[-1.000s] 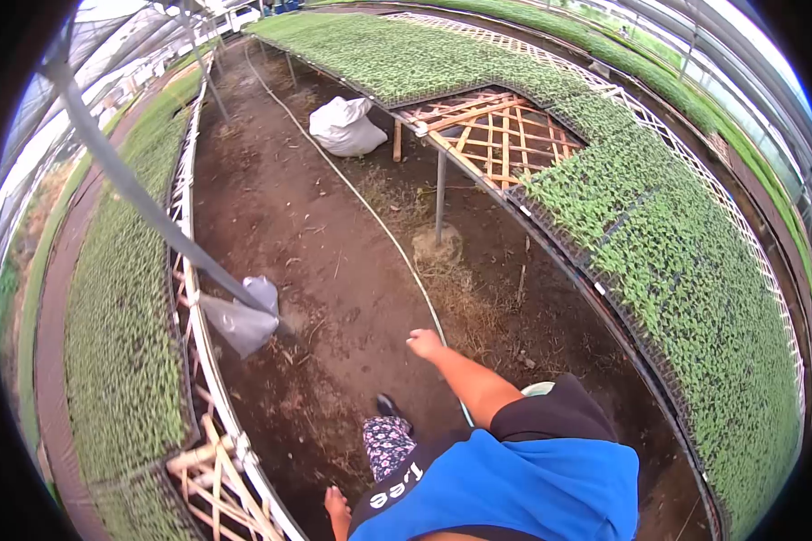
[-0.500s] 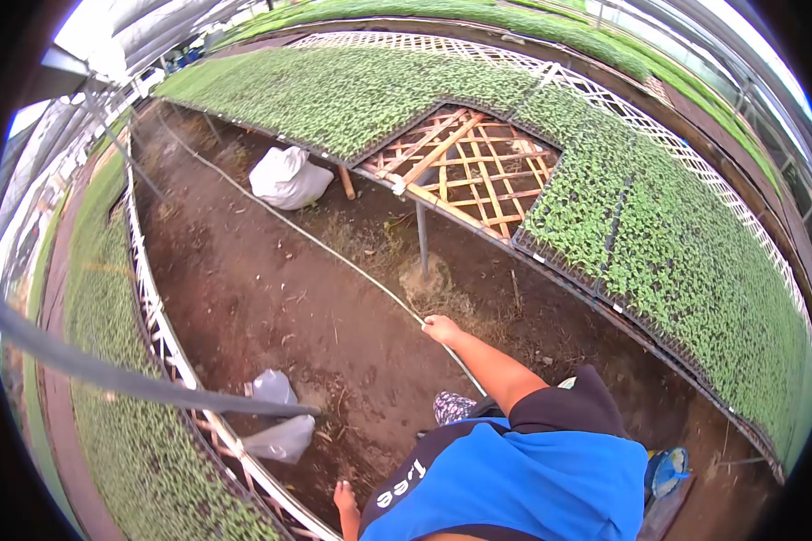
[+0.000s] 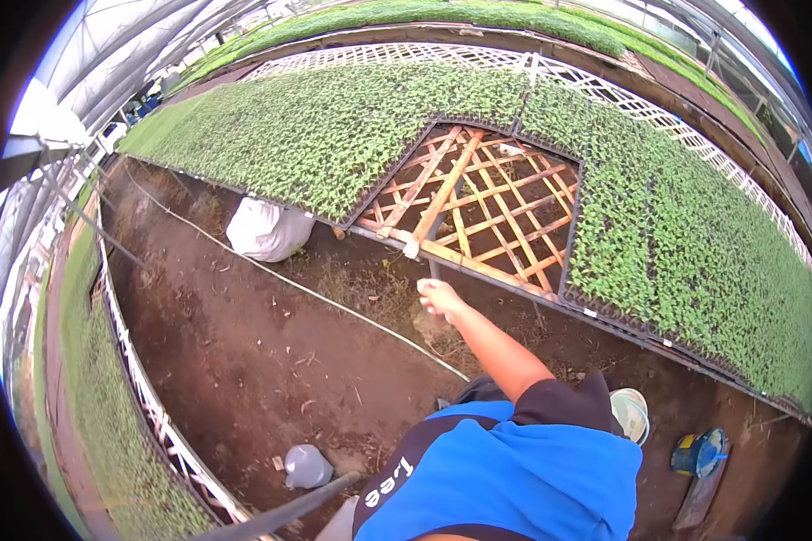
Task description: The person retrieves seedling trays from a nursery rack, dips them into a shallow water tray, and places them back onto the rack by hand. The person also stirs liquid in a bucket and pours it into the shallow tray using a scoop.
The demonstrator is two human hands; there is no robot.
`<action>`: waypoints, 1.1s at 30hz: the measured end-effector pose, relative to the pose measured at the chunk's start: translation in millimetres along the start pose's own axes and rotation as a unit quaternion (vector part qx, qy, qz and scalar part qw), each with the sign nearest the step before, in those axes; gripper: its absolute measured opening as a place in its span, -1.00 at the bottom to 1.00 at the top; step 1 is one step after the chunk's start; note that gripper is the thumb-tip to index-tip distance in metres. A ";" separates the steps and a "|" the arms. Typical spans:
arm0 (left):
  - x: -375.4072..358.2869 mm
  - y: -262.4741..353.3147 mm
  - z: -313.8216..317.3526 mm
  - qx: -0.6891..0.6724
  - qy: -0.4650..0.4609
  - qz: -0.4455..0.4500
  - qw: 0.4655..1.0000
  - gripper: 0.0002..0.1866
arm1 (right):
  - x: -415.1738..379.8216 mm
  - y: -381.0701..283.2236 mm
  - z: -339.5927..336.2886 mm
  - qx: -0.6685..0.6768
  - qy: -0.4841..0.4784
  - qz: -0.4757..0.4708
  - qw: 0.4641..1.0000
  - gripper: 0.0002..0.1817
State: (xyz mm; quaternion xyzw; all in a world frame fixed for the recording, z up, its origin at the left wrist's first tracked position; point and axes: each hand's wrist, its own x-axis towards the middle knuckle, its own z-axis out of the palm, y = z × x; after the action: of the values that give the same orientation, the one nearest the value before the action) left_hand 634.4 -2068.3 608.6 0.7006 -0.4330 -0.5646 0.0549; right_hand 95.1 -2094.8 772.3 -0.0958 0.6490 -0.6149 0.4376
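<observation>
My right hand [image 3: 439,300] reaches forward in the middle of the head view, its fingers curled together. Whether anything small is in them I cannot make out. It appears just in front of the near edge of the raised bench, close to a gap where the crossed wooden slats [image 3: 501,206] show bare. Trays of green seedlings [image 3: 370,108] border the gap on the left and back, and more seedling trays [image 3: 663,225] stand to its right. My left hand is out of view.
A full white sack [image 3: 266,231] lies under the bench edge. A pale hose [image 3: 325,308] runs along the dirt path. Nearby are a plastic bag [image 3: 308,467], a whitish bucket [image 3: 631,416], a blue and yellow container [image 3: 700,453] and another seedling bench [image 3: 108,415].
My view has shifted, bringing the slatted gap nearer. My right hand has risen toward the bench edge. The left hand has left the view, and both containers show more fully.
</observation>
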 end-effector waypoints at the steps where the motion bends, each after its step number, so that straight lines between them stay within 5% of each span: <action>1: 18.0 10.9 -1.0 0.016 -0.002 -0.001 1.000 -0.60 | 21.2 -10.0 7.5 0.015 -0.008 -0.002 1.000 -0.71; 7: 112.2 92.3 -12.3 0.057 -0.020 0.005 0.998 -0.60 | 83.1 -86.3 47.2 0.082 0.016 -0.048 0.995 -0.75; 19: 366.0 286.8 -35.3 0.060 -0.081 0.111 0.989 -0.61 | 217.6 -121.2 55.3 0.249 0.130 -0.107 0.954 -0.74; 23: 322.1 419.5 -29.8 0.089 -0.088 0.053 0.991 -0.54 | 240.2 -138.3 43.9 0.240 0.175 -0.111 0.949 -0.73; 33: 421.3 463.0 10.4 0.089 -0.157 0.045 0.983 -0.65 | 295.7 -191.4 -28.4 0.285 0.292 -0.124 0.904 -0.78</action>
State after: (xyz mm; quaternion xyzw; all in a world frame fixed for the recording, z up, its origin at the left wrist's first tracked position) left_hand 368.3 -2632.3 553.7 0.5855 -0.5156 -0.6236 -0.0507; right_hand -180.6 -2313.6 804.0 0.1373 0.5274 -0.8237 0.1568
